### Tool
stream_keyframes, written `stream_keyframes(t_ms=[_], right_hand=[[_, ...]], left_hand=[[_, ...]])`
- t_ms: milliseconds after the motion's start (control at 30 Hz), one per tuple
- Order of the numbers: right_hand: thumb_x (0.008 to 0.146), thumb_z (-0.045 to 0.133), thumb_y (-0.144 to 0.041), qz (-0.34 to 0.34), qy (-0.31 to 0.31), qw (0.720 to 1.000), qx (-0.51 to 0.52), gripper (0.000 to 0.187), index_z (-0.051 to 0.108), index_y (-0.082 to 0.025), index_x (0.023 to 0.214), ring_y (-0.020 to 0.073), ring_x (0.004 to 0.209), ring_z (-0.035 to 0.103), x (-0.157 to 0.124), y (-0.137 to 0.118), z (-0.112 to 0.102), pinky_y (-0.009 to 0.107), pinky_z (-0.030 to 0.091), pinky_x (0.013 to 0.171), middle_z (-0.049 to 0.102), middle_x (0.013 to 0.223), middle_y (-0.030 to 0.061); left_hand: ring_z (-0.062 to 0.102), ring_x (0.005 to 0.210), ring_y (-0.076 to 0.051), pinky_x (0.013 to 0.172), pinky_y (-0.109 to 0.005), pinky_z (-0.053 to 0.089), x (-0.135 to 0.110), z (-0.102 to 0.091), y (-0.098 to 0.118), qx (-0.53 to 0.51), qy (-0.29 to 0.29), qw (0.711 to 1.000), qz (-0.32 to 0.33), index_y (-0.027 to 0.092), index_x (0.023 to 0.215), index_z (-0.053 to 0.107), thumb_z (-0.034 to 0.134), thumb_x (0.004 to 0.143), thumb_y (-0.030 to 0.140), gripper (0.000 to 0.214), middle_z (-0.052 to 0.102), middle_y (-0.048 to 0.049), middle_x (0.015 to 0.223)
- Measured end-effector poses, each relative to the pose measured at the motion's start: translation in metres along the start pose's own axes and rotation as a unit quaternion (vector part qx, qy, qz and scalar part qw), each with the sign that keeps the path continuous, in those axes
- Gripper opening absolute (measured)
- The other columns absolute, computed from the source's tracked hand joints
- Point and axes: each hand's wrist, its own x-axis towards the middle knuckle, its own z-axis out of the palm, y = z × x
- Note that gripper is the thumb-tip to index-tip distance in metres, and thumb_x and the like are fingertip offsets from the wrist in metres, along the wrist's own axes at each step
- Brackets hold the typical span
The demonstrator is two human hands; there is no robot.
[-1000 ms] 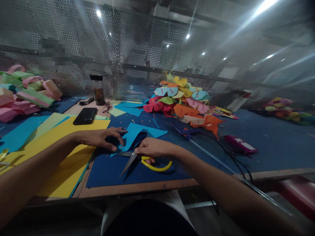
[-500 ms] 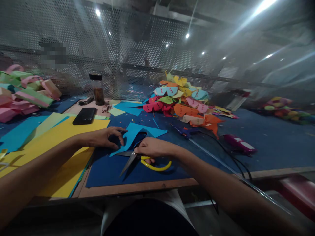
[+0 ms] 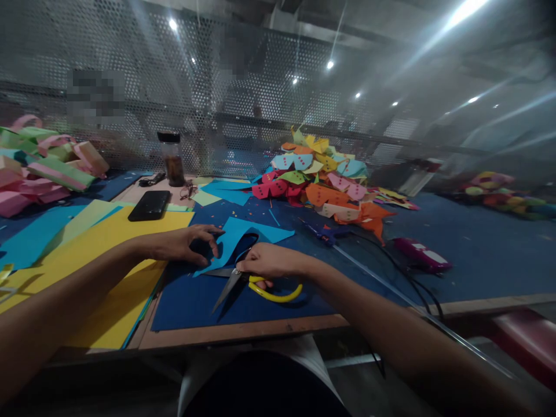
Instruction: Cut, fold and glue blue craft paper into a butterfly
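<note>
A pair of yellow-handled scissors [image 3: 274, 294] is gripped in my right hand [image 3: 273, 259], low over the blue work mat. Its blades are spread apart and point left. Beside and partly behind that hand lies a bent piece of blue paper [image 3: 237, 231]; one blade reaches its lower left corner. My left hand [image 3: 191, 243] is at the paper's left side, fingers curved and apart, with nothing visible between them. Whether its fingertips touch the paper I cannot tell. Under my left forearm lie large yellow sheets [image 3: 117, 301], with blue edges showing beneath.
A black phone [image 3: 150, 205] rests on the yellow sheets, a lidded jar [image 3: 174, 159] behind it. Colourful paper cutouts [image 3: 321, 174] are heaped at the back. On the right are a glue gun [image 3: 324, 233], its cable and a purple box [image 3: 422, 255]. Folded paper pieces [image 3: 47, 162] fill the far left.
</note>
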Motion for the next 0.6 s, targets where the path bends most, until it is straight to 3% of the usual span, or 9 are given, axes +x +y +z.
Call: stream_keyframes(t_ms=[367, 600], right_hand=[[0.099, 0.050, -0.031, 0.008, -0.003, 1.000, 0.002, 0.047, 0.055, -0.016, 0.054, 0.0088, 0.043, 0.047, -0.0019, -0.0035, 0.0002, 0.021, 0.039, 0.053, 0.052, 0.045, -0.0033], [0.099, 0.049, -0.031, 0.006, 0.000, 1.000, -0.001, 0.047, 0.055, -0.016, 0.055, 0.0093, 0.043, 0.047, -0.0008, -0.0044, 0.0025, 0.021, 0.039, 0.053, 0.052, 0.044, -0.0031]], left_hand=[[0.026, 0.156, -0.033, 0.126, -0.046, 0.024, 0.0003, 0.0002, -0.0013, 0.002, 0.000, 1.000, 0.004, 0.031, 0.114, 0.073, 0.069, 0.088, 0.061, 0.040, 0.034, -0.0035, 0.168], [0.026, 0.156, -0.032, 0.126, -0.049, 0.024, 0.0004, 0.0007, -0.0009, 0.003, 0.002, 1.000, 0.001, 0.032, 0.114, 0.073, 0.069, 0.088, 0.060, 0.038, 0.034, -0.0020, 0.169]])
